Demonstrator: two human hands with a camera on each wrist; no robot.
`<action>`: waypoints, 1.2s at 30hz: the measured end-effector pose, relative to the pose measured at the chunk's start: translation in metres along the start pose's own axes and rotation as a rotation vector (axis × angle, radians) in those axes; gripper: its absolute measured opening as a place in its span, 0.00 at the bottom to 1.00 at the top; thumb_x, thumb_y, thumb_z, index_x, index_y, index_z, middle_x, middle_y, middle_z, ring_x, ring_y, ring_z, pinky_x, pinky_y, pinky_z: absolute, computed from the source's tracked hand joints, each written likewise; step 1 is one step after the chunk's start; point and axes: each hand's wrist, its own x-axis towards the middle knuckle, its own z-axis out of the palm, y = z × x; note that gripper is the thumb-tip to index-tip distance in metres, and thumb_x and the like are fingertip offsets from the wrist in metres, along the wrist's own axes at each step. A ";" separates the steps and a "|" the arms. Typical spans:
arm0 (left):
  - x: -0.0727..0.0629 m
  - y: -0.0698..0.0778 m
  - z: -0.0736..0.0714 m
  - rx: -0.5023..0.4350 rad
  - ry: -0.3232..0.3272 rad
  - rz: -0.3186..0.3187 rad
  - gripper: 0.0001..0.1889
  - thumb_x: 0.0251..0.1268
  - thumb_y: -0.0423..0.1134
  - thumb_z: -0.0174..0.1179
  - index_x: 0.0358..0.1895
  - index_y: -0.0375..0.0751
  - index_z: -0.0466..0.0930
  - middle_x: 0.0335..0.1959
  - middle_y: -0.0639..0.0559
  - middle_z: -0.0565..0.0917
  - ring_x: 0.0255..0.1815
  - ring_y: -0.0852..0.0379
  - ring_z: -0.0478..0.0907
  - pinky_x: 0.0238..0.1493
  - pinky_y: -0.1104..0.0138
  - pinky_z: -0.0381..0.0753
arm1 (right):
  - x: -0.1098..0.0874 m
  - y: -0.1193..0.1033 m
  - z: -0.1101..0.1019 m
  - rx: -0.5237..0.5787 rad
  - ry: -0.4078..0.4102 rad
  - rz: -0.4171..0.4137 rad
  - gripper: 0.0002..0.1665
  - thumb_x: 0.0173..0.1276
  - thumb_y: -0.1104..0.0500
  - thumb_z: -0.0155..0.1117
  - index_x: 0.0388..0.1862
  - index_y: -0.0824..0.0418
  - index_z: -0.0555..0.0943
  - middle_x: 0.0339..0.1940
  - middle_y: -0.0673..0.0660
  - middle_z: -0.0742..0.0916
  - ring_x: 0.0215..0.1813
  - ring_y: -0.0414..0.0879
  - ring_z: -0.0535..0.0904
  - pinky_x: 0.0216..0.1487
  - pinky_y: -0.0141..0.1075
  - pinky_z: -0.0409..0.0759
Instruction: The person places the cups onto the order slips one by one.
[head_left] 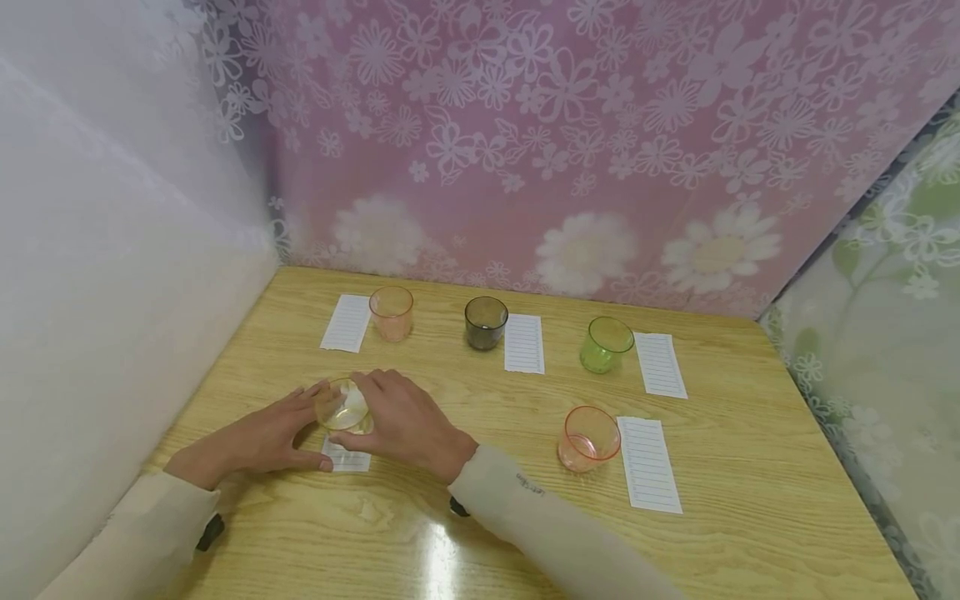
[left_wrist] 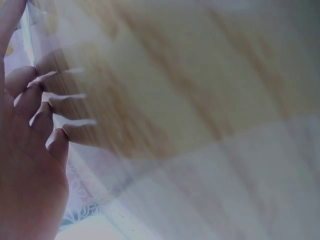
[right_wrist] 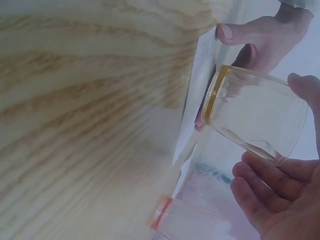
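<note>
A clear yellow-tinted glass cup (head_left: 352,417) is gripped by my right hand (head_left: 411,421), thumb on the near side and fingers around the far side. In the right wrist view the cup (right_wrist: 260,110) sits between that thumb and the fingers (right_wrist: 272,192), tilted off the table. Beneath it lies a lined paper slip (head_left: 347,460). My left hand (head_left: 272,435) rests on the table at the slip's left, fingers spread straight and thumb tip at the paper's edge. In the left wrist view its fingers (left_wrist: 42,107) lie along the wood surface.
Along the back stand a pink cup (head_left: 392,315), a dark grey cup (head_left: 485,325) and a green cup (head_left: 604,347), each beside a lined slip. An orange-pink cup (head_left: 588,442) stands at right next to another slip (head_left: 649,464). Flowered fabric (head_left: 525,167) encloses the wooden table (head_left: 480,550).
</note>
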 end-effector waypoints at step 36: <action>0.000 0.003 -0.005 -0.027 -0.015 -0.009 0.58 0.66 0.70 0.71 0.88 0.40 0.58 0.88 0.31 0.56 0.88 0.24 0.51 0.81 0.28 0.55 | 0.008 0.001 0.010 0.011 -0.039 0.045 0.54 0.74 0.26 0.67 0.84 0.59 0.69 0.71 0.55 0.85 0.68 0.48 0.84 0.71 0.39 0.83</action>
